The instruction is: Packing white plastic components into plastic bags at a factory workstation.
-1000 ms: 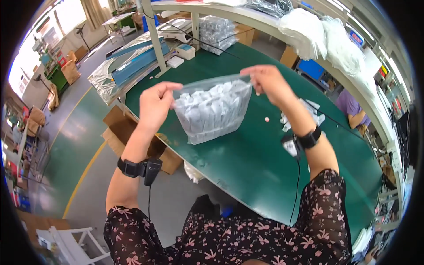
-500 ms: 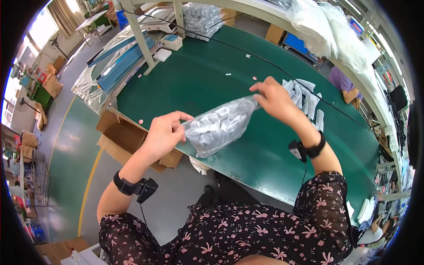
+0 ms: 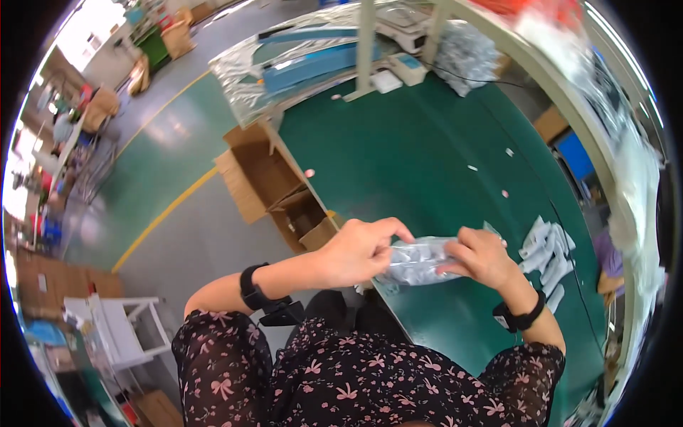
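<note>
Between my two hands is a clear plastic bag [image 3: 421, 265] packed with grey-white wrapped pieces, close to the near edge of the green table. My left hand [image 3: 359, 250] pinches the bag's left end between thumb and fingers. At the other end, my right hand [image 3: 484, 257] is closed on the bag's plastic, its fingers curled over the top. To the right of my right hand lie several loose pale wrapped pieces [image 3: 546, 249] in a small pile. What exactly is inside the wrapping cannot be made out.
An open cardboard box [image 3: 267, 171] stands against the table's left edge. A shelf post [image 3: 366, 46] rises at the far side, near a small white box [image 3: 408, 69] and a large bag of grey pieces [image 3: 466, 57]. A black cable [image 3: 569, 263] crosses the table's right side.
My view has turned left, so table and box appear further right. The bag is now nearer my body, and my hands are closer together on it. My right hand's fingers have curled over the bag.
</note>
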`<state>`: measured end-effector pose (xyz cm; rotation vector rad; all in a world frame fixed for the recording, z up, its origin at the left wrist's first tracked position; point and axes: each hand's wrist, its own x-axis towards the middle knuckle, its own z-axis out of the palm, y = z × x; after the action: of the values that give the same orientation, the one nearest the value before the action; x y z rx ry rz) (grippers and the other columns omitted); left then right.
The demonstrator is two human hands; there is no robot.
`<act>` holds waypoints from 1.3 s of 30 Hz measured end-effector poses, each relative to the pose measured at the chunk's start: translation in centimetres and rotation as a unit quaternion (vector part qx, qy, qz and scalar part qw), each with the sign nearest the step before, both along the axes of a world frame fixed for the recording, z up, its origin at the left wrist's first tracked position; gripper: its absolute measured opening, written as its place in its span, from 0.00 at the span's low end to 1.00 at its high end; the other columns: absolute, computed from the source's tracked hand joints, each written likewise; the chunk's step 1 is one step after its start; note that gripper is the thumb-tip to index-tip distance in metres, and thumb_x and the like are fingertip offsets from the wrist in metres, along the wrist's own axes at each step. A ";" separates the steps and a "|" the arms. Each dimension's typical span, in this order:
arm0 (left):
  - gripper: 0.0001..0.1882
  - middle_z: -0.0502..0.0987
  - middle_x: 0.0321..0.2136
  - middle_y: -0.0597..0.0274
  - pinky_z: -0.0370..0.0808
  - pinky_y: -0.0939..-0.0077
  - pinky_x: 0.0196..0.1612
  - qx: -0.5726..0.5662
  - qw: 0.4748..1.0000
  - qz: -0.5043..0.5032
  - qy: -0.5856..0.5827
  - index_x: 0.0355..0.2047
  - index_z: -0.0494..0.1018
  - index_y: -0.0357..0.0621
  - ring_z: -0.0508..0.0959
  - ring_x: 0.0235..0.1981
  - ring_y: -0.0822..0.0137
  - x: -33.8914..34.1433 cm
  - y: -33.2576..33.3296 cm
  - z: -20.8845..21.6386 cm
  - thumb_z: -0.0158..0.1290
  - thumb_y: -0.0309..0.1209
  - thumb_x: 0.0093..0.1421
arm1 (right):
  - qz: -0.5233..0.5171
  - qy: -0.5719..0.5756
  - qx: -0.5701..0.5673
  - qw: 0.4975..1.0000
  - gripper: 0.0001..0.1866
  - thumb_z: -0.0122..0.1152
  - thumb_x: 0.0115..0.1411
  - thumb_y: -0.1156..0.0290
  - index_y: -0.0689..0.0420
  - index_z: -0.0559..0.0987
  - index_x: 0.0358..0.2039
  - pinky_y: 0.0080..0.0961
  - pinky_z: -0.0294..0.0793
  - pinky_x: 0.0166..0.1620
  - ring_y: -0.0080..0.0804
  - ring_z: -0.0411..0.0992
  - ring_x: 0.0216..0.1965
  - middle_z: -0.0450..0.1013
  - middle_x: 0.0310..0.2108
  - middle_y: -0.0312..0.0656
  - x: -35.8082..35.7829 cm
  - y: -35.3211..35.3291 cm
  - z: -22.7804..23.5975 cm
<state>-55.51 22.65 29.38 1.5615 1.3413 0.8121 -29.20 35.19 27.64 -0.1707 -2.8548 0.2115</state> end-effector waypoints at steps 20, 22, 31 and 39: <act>0.12 0.75 0.15 0.67 0.71 0.84 0.25 0.130 0.975 0.159 0.084 0.40 0.70 0.39 0.76 0.18 0.76 -45.1 -17.5 3.8 0.47 0.15 0.56 | 0.230 0.026 -0.151 0.961 0.17 0.62 0.58 0.59 0.55 0.67 0.22 0.32 0.65 0.18 0.37 0.65 0.16 0.60 0.19 0.39 -50.9 -10.8 -0.7; 0.13 0.75 0.16 0.67 0.70 0.83 0.23 0.147 0.967 0.188 0.090 0.40 0.70 0.39 0.75 0.17 0.76 -51.1 -18.5 3.6 0.47 0.14 0.55 | 0.235 0.070 -0.249 0.937 0.17 0.59 0.61 0.62 0.57 0.67 0.21 0.34 0.65 0.21 0.40 0.65 0.17 0.63 0.21 0.41 -57.9 -11.7 -0.8; 0.13 0.73 0.30 0.63 0.72 0.77 0.36 0.100 0.813 0.525 -0.232 0.48 0.66 0.38 0.74 0.34 0.73 -72.7 -19.0 -9.7 0.47 0.31 0.66 | 0.088 0.028 -0.486 0.869 0.23 0.54 0.64 0.61 0.62 0.65 0.16 0.30 0.61 0.22 0.30 0.59 0.16 0.61 0.12 0.40 -84.3 -8.0 0.6; 0.31 0.73 0.46 0.58 0.71 0.57 0.50 -0.139 0.775 0.382 -0.484 0.52 0.64 0.42 0.72 0.50 0.58 -87.4 -7.9 -25.4 0.43 0.57 0.64 | 0.051 0.098 -0.557 0.823 0.25 0.51 0.66 0.58 0.61 0.66 0.16 0.25 0.57 0.21 0.17 0.55 0.18 0.60 0.13 0.33 -101.8 2.4 1.6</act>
<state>-142.88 14.71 4.02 0.1423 1.1491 1.5377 -130.98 37.59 29.24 -0.1891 -2.1588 1.7644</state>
